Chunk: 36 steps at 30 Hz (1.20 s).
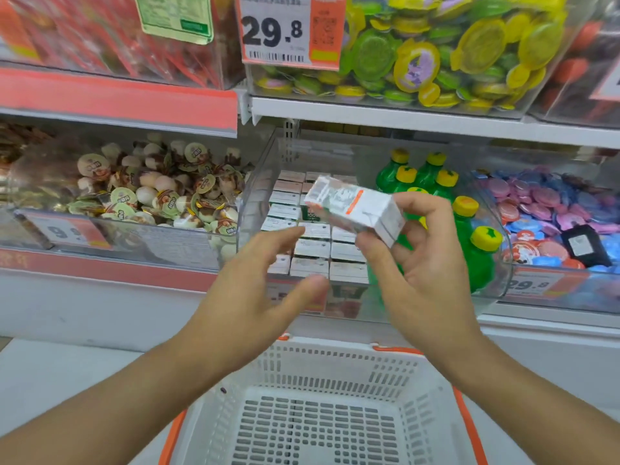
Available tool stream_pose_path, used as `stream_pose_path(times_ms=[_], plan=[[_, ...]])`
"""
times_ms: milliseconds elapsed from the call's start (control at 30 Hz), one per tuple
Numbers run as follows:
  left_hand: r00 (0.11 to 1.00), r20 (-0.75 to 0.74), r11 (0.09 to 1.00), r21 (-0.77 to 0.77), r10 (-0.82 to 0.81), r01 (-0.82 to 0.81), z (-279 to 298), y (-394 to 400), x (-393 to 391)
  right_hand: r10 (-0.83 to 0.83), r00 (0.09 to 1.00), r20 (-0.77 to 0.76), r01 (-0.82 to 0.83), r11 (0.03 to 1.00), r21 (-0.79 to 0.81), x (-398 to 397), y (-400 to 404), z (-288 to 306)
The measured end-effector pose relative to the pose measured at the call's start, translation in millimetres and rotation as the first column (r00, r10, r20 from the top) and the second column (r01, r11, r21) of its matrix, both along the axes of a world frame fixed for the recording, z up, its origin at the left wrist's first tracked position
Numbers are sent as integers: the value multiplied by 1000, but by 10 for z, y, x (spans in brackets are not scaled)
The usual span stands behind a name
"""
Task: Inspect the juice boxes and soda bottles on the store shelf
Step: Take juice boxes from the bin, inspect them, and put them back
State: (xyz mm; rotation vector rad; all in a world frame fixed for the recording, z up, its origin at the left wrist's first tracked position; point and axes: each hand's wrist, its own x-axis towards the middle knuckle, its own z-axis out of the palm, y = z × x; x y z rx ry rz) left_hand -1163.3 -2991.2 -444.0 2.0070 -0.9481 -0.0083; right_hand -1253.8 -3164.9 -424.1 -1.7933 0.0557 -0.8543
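Observation:
My right hand [424,263] holds a small white juice box [355,208] by its right end, tilted on its side above a clear bin [255,196]. In that bin several more white juice boxes [313,248] stand in rows on the left. Green soda bottles with yellow caps [469,236] stand on the right. My left hand [255,280] hovers just left of and below the held box, fingers spread, touching nothing.
A white perforated shopping basket with orange trim [322,414] sits directly below my arms. Neighbouring clear bins hold jelly cups at left [161,196], blue and pink round packs at right [550,209], green and yellow cups above [436,52]. A price tag reads 29.8 [275,28].

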Motion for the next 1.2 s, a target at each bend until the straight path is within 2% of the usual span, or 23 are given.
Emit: stream_pose_path(times_ms=[67, 133, 233, 400, 500, 633, 800, 967, 1100, 1200], plan=[[982, 181, 979, 204, -51, 13, -135, -43, 107, -115, 992, -59, 102, 977, -187, 222, -88, 73], [968, 244, 955, 295, -67, -8, -253, -92, 168, -237, 963, -130, 169, 903, -395, 464, -165, 101], [952, 300, 961, 275, -60, -26, -299, -137, 247, -330, 908, -259, 135, 815, -564, 772, -228, 131], [949, 314, 973, 228, -37, -37, -337, -145, 304, -368, 819, -441, -56, 713, -699, 1060, -325, 165], [950, 309, 973, 227, -47, -26, -345, -150, 308, -383, 785, -487, -129, 667, -733, 1197, -371, 159], [954, 299, 979, 202, -30, -32, -351, -158, 316, -353, 749, -561, -194, 693, -695, 1382, -412, 99], [956, 292, 981, 187, -13, -44, -350, -167, 308, -358, 734, -578, -240, 659, -713, 1543, -433, 112], [959, 283, 982, 182, -12, -41, -349, -155, 299, -388, 639, -665, -393, 578, -715, 1618, -422, 191], [960, 279, 984, 173, -11, -39, -351, -150, 294, -366, 621, -693, -470, 535, -703, 1647, -447, 265], [958, 287, 984, 173, -11, -41, -354, -158, 292, -339, 641, -689, -461, 548, -698, 1637, -520, 313]])
